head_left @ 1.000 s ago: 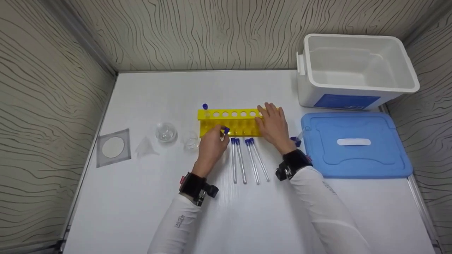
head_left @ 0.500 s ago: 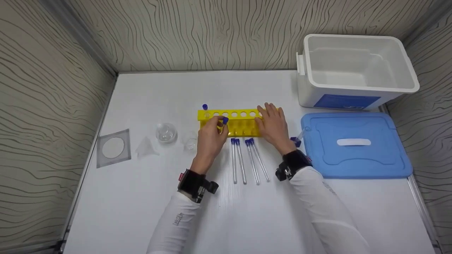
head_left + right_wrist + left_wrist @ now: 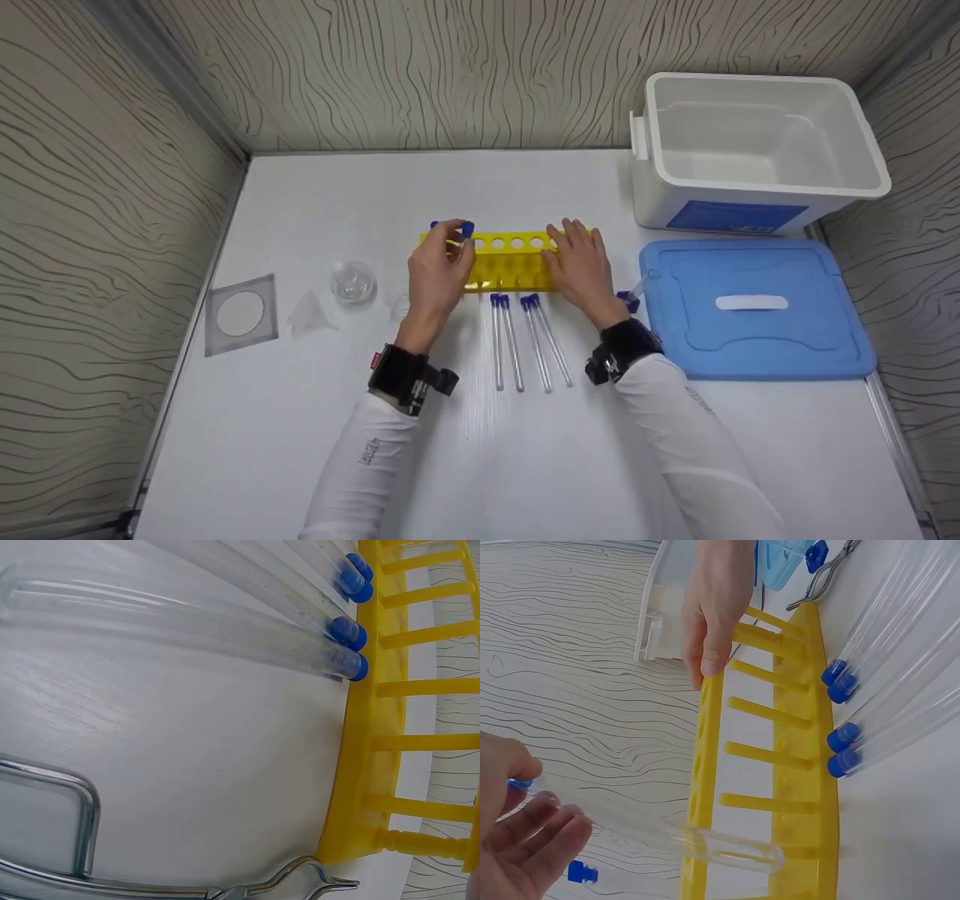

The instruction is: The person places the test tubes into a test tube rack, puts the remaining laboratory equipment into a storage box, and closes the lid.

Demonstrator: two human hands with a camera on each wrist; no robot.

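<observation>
The left hand (image 3: 437,266) pinches a capped tube (image 3: 705,841) near its blue cap (image 3: 467,228), thumb and fingers (image 3: 551,829) curled round the glass. The tube hangs over the left end of the yellow rack (image 3: 510,259), and in the left wrist view its rounded bottom has entered the rack's second hole from that end and sits between the top plate and the base. Its long axis is a little tilted from the hole's axis, cap end leaning back toward the hand. Another capped tube (image 3: 435,226) already stands in the end hole, just left of the held one.

The right hand (image 3: 581,262) lies flat on the right end of the rack, fingers straight and close together, pressing on the top plate; it grips nothing. The left hand is therefore the one at the open holes, and the remaining holes run rightward from it along the rack toward the right hand.

Four more tubes (image 3: 525,341) lie on the table (image 3: 525,465) just in front of the rack, side by side, caps toward the rack and almost touching its base, long axes running toward the person. They lie between the two wrists, a little nearer the left hand.

Right of the rack lie a blue lid (image 3: 754,307) and a white bin (image 3: 754,150); left of it stand a small flask (image 3: 352,281) and a funnel (image 3: 309,311).
</observation>
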